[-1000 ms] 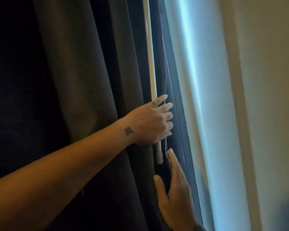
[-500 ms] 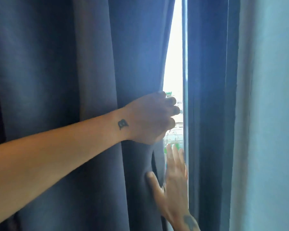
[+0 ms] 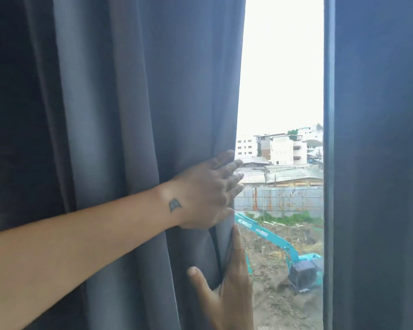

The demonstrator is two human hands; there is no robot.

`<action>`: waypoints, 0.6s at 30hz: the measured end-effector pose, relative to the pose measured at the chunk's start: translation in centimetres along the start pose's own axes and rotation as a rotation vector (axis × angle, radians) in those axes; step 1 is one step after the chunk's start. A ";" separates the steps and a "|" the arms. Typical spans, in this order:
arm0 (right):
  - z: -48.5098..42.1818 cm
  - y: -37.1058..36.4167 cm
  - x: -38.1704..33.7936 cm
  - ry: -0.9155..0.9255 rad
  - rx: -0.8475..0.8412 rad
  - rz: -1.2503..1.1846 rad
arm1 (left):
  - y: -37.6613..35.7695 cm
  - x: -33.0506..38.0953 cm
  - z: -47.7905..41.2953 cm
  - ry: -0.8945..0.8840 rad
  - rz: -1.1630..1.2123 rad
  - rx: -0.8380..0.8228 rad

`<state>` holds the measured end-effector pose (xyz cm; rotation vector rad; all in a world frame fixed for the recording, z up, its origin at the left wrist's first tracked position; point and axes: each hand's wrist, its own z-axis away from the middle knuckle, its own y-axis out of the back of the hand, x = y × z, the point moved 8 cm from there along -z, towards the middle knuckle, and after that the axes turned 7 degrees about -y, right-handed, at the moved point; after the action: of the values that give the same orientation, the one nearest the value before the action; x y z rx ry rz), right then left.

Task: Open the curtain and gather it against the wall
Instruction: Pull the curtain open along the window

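Observation:
A dark grey-blue curtain [image 3: 134,115] hangs in heavy folds over the left two thirds of the view. Its free edge runs down beside a bright strip of window [image 3: 281,79]. My left hand [image 3: 205,194] reaches in from the left, and its fingers hook round that edge at mid height. Just below, my right hand [image 3: 231,289] comes up from the bottom. Its thumb lies on the front of the fabric, its straight fingers run along the edge, and the edge fold sits between them.
A dark vertical window frame bar [image 3: 328,163] borders the gap on the right, with a second dark curtain panel [image 3: 379,163] beyond it. Through the glass I see buildings and a turquoise excavator [image 3: 296,258] on bare ground.
The curtain edge has moved left with both hands on it. The thin slit of light has widened into a broad strip of window.

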<state>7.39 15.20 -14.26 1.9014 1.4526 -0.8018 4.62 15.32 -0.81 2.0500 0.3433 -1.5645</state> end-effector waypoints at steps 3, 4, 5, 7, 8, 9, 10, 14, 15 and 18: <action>0.3 -2.1 -0.3 -0.048 -0.029 -0.013 | 0.0 -0.6 1.8 -0.021 0.090 -0.098; 0.4 -3.0 -0.6 -0.040 -0.038 -0.015 | -0.3 -0.8 2.6 -0.026 0.090 -0.111; 0.6 -3.8 -1.0 -0.022 -0.041 -0.009 | -0.6 -1.0 3.5 -0.027 0.081 -0.155; 1.1 -5.8 -1.8 0.001 -0.048 0.013 | -1.1 -1.2 5.2 -0.049 0.048 -0.159; 1.4 -6.8 -2.1 0.000 -0.054 0.023 | -1.3 -1.3 6.2 -0.056 0.040 -0.148; 1.8 -7.7 -2.5 -0.002 -0.056 0.031 | -1.6 -1.4 7.2 -0.059 0.048 -0.159; 2.1 -8.6 -2.9 0.008 -0.053 0.038 | -1.8 -1.6 8.2 -0.058 0.046 -0.152; 3.7 -12.4 -4.5 0.033 -0.056 0.070 | -3.0 -2.4 12.1 -0.039 -0.014 -0.145; 4.3 -13.6 -5.1 0.042 -0.060 0.078 | -3.4 -2.6 13.5 -0.036 -0.013 -0.127; 5.7 -16.9 -6.5 0.066 -0.084 0.084 | -4.5 -3.5 17.1 -0.009 -0.022 -0.155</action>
<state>-10.97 10.48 -14.63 1.9271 1.4126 -0.6350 -12.52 10.01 -1.81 1.9260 0.4702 -1.5095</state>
